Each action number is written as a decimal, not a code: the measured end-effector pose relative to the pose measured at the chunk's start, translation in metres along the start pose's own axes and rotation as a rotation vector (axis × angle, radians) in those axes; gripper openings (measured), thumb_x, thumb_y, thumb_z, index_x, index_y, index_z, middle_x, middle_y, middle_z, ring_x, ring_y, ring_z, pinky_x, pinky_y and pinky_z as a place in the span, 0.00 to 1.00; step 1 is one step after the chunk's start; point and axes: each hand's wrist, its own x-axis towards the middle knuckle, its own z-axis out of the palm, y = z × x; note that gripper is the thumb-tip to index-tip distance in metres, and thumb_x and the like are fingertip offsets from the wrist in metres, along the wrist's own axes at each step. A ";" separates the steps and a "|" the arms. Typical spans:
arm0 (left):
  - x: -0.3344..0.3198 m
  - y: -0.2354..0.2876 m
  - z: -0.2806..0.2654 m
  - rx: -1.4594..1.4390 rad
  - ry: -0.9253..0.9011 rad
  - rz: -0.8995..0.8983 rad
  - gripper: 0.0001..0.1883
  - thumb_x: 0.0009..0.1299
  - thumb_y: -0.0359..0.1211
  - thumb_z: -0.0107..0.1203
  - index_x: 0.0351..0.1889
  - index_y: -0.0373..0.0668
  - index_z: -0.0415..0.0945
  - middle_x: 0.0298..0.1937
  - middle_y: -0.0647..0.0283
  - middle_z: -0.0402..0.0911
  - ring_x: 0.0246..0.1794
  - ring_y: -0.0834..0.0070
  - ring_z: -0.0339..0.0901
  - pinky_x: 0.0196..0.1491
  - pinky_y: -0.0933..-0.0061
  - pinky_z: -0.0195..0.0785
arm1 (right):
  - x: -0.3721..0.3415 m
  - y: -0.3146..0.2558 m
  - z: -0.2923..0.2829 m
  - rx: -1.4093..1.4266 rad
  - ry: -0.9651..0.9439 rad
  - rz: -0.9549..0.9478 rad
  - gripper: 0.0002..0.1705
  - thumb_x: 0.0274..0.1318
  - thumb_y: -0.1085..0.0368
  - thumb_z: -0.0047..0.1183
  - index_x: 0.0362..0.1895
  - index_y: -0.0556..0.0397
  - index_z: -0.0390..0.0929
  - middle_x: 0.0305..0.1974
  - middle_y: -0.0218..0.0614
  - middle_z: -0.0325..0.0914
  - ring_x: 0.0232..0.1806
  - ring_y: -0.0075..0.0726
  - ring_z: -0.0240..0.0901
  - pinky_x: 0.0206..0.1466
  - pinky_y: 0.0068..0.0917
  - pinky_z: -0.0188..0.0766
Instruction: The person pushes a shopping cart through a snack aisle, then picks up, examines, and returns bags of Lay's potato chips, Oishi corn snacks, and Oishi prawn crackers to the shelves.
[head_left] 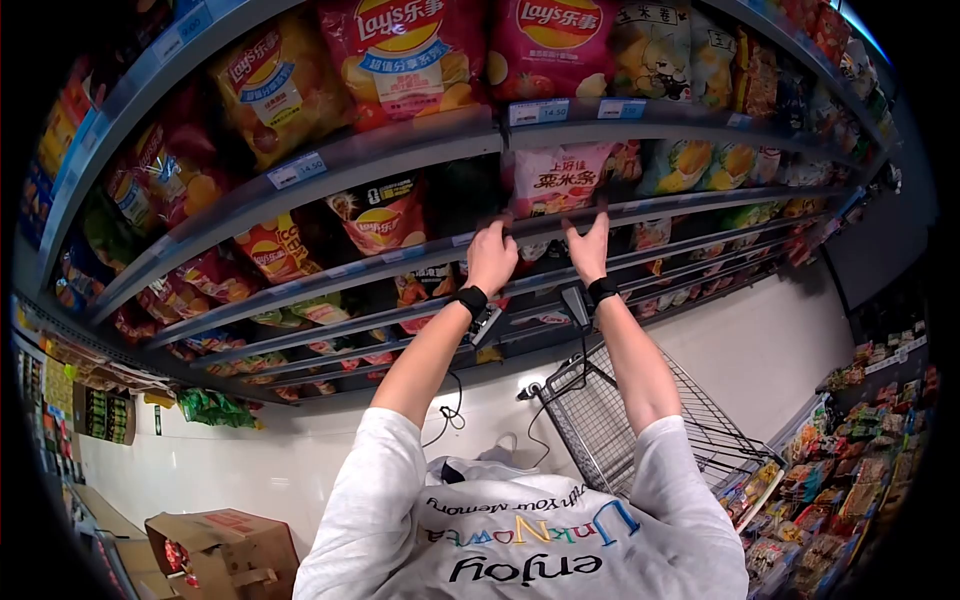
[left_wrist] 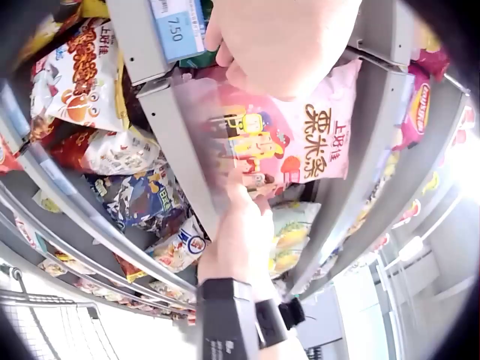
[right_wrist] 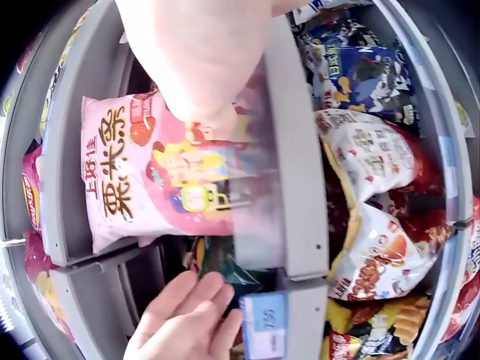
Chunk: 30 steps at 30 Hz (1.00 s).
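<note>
A pink bag of corn snack sticks (head_left: 562, 180) stands upright on a middle shelf, its lower part behind a clear shelf lip (right_wrist: 259, 217). My left hand (head_left: 492, 257) is at the shelf's front edge, left of the bag. In the right wrist view the fingers of that left hand (right_wrist: 184, 319) are loosely extended beside a price tag (right_wrist: 264, 324). Just below the bag, my right hand (head_left: 588, 247) has its thumb and fingers spread upward. Seen from the left wrist, the fingertips of this right hand (left_wrist: 236, 229) overlap the bag's lower corner. Both wrists wear black straps with cameras.
More chip bags (head_left: 403, 60) fill the shelf above. A red chip bag (head_left: 380, 218) stands to the left, and further rows run below. Behind my right arm is a wire shopping cart (head_left: 610, 420). A cardboard box (head_left: 225, 550) sits at lower left; cables hang from the wrists.
</note>
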 end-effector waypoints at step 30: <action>-0.096 -0.276 -0.019 -0.025 -0.020 -0.605 0.42 0.52 0.44 0.64 0.64 0.46 0.57 0.59 0.48 0.67 0.58 0.46 0.62 0.61 0.52 0.52 | -0.141 0.072 0.254 0.221 -0.703 -0.047 0.16 0.55 0.68 0.49 0.47 0.57 0.62 0.37 0.46 0.67 0.39 0.47 0.67 0.45 0.33 0.64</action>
